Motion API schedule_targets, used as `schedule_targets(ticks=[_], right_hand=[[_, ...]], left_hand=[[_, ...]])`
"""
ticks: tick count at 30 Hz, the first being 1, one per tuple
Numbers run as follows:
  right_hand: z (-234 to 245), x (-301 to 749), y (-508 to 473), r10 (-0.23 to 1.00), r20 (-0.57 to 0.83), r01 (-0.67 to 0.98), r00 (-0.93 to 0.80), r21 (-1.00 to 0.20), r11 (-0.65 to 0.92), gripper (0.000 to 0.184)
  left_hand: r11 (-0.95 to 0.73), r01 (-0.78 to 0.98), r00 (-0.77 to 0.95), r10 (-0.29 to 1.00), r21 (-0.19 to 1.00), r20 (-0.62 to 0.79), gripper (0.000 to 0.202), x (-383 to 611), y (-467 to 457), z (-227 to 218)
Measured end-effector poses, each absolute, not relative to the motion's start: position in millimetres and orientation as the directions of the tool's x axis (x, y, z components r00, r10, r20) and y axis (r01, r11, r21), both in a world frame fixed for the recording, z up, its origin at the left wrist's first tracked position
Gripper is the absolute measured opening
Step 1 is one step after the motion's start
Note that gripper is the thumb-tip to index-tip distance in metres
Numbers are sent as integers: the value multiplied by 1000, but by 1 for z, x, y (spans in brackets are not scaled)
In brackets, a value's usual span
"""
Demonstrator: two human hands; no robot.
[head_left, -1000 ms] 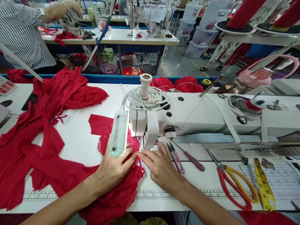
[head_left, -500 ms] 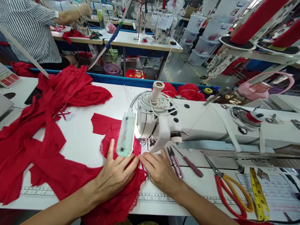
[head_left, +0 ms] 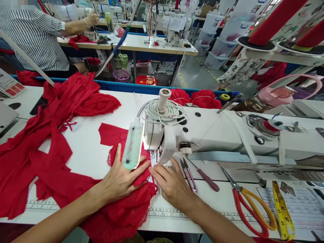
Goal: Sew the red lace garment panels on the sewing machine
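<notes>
Red lace fabric (head_left: 131, 206) lies under the needle area of a white sewing machine (head_left: 174, 138) and hangs over the table's front edge. My left hand (head_left: 121, 180) rests on it with fingers spread, partly behind a pale green plastic guard (head_left: 133, 145). Just right of the fabric's edge, my right hand (head_left: 170, 184) has its fingers bent together, the tips pinching that edge close to the presser foot (head_left: 155, 155). A flat red piece (head_left: 110, 133) with lace trim extends left of the guard. The needle tip is hidden.
Thread snips (head_left: 188, 175), a purple-handled awl (head_left: 208, 180), scissors (head_left: 249, 206) and a yellow measuring tape (head_left: 282, 212) lie to the right. A heap of red garments (head_left: 55, 135) covers the left side. Across the aisle sits a person in a striped shirt (head_left: 40, 40).
My left hand has shifted slightly left, and its fingers are spread wider. The right hand stays almost in place at the fabric's edge. The view has shifted slightly.
</notes>
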State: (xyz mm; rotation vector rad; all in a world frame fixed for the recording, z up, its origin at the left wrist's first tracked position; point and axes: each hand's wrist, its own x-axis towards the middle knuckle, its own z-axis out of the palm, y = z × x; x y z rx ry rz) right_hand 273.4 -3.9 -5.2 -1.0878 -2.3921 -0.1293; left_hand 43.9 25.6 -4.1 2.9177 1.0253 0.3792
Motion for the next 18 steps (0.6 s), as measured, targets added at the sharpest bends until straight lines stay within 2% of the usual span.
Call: schedule_targets(ticks=[4, 9, 18], right_hand=[[-6, 273, -5, 693, 462, 738, -553, -114, 665, 40], [-7, 273, -5, 685, 477, 733, -550, -116, 670, 39], [-7, 272, -4, 680, 501, 744, -536, -100, 660, 38]], left_hand=[[-778, 621, 758, 626, 93, 184, 65, 43, 24, -4], [-783, 616, 766, 621, 88, 167, 62, 44, 24, -5], [-785, 613, 761, 616, 85, 204, 60, 43, 27, -6]])
